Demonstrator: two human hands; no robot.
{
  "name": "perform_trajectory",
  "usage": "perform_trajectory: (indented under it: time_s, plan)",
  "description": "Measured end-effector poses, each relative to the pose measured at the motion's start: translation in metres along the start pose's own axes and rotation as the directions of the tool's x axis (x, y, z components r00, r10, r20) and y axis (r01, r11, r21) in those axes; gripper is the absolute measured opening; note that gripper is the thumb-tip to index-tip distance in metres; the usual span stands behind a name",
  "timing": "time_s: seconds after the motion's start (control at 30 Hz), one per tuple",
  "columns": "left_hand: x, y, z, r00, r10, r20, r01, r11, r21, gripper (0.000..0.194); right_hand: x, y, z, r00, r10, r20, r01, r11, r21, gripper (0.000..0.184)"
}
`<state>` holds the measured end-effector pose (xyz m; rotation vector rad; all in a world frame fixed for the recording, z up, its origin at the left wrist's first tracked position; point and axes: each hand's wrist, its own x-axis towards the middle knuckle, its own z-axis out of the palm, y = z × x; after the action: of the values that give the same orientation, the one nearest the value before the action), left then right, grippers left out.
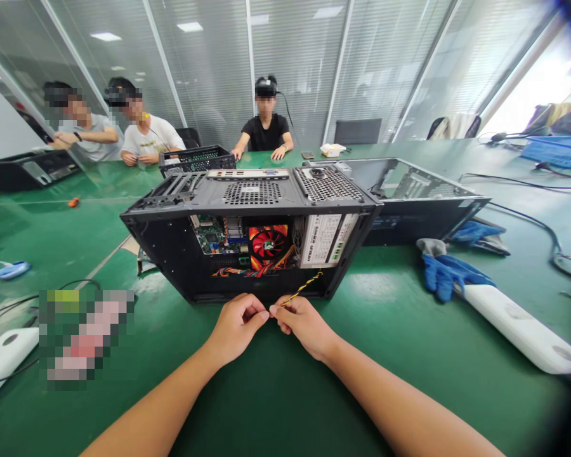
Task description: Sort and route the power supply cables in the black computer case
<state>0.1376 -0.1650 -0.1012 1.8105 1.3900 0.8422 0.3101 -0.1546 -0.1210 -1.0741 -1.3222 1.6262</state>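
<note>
In the head view a black computer case (162, 244) lies on its side, its open face toward me. Inside it show a motherboard (212, 236), a red and orange cooling fan (268, 246), a bundle of coloured wires (247, 272) and a white-labelled power supply (321, 241). A twisted yellow and black cable (304, 285) runs from the case to my right hand (307, 327), whose thumb and fingers pinch it. My left hand (238, 327) is closed in a pinch, fingertips meeting those of the right in front of the case. What lies between its fingertips is too small to make out.
Behind on the right lies another open case (423, 219). Blue gloves (450, 270) and a white device (518, 327) lie to my right. Black cables (542, 216) cross the green table (375, 381). Several people (266, 130) sit across it; a black crate (197, 158) stands there.
</note>
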Motion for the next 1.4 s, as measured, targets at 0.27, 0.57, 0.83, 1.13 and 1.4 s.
perform_trajectory:
  time_s: [0.27, 0.57, 0.83, 1.13, 1.4]
  plan:
    - [-0.0017, 0.0015, -0.0005, 0.999, -0.015, 0.028, 0.016, 0.999, -0.040, 0.017, -0.0003, -0.0011, 0.0015, 0.999, 0.026, -0.032, -0.025, 0.999, 0.046, 0.035]
    - [-0.0013, 0.0003, -0.0045, 0.998, -0.029, 0.058, 0.033, 0.997, -0.070, 0.016, 0.0006, 0.0029, 0.0017, 0.999, 0.025, -0.043, -0.022, 0.997, 0.073, 0.036]
    - [-0.0016, 0.0006, -0.0067, 0.996, -0.030, 0.079, 0.035, 0.997, -0.073, 0.016, 0.0002, 0.0016, 0.0023, 0.998, 0.020, -0.052, -0.016, 0.998, 0.067, 0.038]
    - [-0.0010, -0.0061, -0.0035, 0.992, -0.061, 0.106, 0.076, 0.988, -0.137, 0.019, 0.0009, 0.0030, 0.0023, 0.998, -0.005, -0.055, 0.007, 0.999, 0.033, 0.037]
    - [-0.0016, -0.0038, -0.0014, 0.993, -0.077, 0.087, 0.089, 0.985, -0.146, 0.018, 0.0006, 0.0012, 0.0030, 0.998, 0.007, -0.056, -0.005, 0.999, 0.035, 0.039]
